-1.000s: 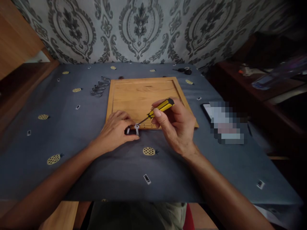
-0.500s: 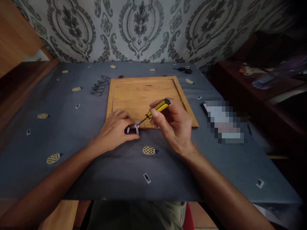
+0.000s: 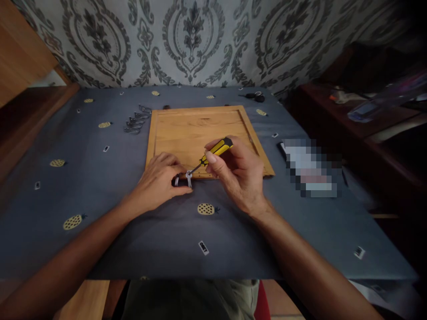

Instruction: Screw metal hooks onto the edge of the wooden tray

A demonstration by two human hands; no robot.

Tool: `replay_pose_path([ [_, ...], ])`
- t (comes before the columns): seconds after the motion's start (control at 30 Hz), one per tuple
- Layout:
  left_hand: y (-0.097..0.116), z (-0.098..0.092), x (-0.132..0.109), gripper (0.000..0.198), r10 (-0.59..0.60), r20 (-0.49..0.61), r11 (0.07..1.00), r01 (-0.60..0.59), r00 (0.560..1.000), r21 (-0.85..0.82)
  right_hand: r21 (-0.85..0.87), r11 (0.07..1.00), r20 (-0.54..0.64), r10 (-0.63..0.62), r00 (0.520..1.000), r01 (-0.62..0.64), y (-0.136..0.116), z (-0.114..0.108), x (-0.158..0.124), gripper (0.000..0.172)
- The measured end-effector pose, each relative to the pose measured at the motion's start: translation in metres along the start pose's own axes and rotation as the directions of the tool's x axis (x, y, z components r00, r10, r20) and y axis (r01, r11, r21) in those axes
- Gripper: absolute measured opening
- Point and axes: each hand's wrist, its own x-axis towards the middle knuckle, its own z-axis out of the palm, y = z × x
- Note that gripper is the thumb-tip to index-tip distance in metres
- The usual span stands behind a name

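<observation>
A framed wooden panel lies flat on the cloth-covered table. At its near edge, my left hand grips a metal hook between thumb and fingers, part of it hanging past the edge. In my right hand is a screwdriver with a yellow and black handle, pinched by the fingers and slanting down to the left. Its tip meets the hook's plate at the panel's edge. The screw under the tip is too small to make out.
Several loose metal hooks lie left of the panel. Behind it, toward the right, is a small black object. A phone-like item, blurred out, rests at the right. A patterned curtain hangs behind the table.
The view has shifted very slightly. Both hands keep their places at the panel's near edge, with the screwdriver tip still on the hook's plate.
</observation>
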Motion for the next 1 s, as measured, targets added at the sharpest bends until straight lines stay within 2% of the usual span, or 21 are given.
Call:
replay_pose_path([
  [0.17, -0.001, 0.0, 0.0, 0.029, 0.0, -0.004, 1.0, 0.0, 1.0, -0.006, -0.004, 1.0, -0.011, -0.007, 1.0, 0.006, -0.002, 0.001, 0.003, 0.021],
  [0.23, -0.001, -0.001, 0.0, 0.029, 0.0, -0.005, 1.0, 0.0, 1.0, -0.007, 0.035, 0.999, -0.015, 0.039, 0.999, -0.038, -0.002, 0.002, 0.004, 0.028],
  [0.33, 0.0, -0.001, 0.0, 0.028, -0.004, 0.006, 1.0, 0.004, 1.0, 0.0, 0.213, 0.965, 0.055, 0.144, 0.988, -0.152, -0.002, 0.004, 0.006, 0.033],
  [0.47, 0.0, -0.001, 0.0, 0.024, -0.007, 0.009, 1.0, 0.007, 1.0, -0.007, 0.39, 0.902, 0.165, 0.129, 0.978, -0.185, -0.003, 0.001, 0.007, 0.034],
  [0.67, 0.0, -0.001, 0.001, 0.023, -0.007, 0.009, 1.0, 0.007, 1.0, -0.005, 0.428, 0.88, 0.26, 0.099, 0.961, -0.207, -0.002, 0.001, 0.011, 0.026],
  [0.9, -0.001, -0.002, 0.001, 0.024, -0.001, -0.023, 1.0, 0.001, 1.0, -0.015, 0.454, 0.851, 0.288, 0.139, 0.948, -0.262, -0.007, 0.013, 0.026, 0.039],
  [1.0, 0.0, -0.002, 0.002, 0.024, 0.011, -0.027, 1.0, -0.011, 1.0, -0.025, 0.435, 0.865, 0.333, 0.105, 0.937, -0.252, -0.006, 0.014, 0.032, 0.031],
])
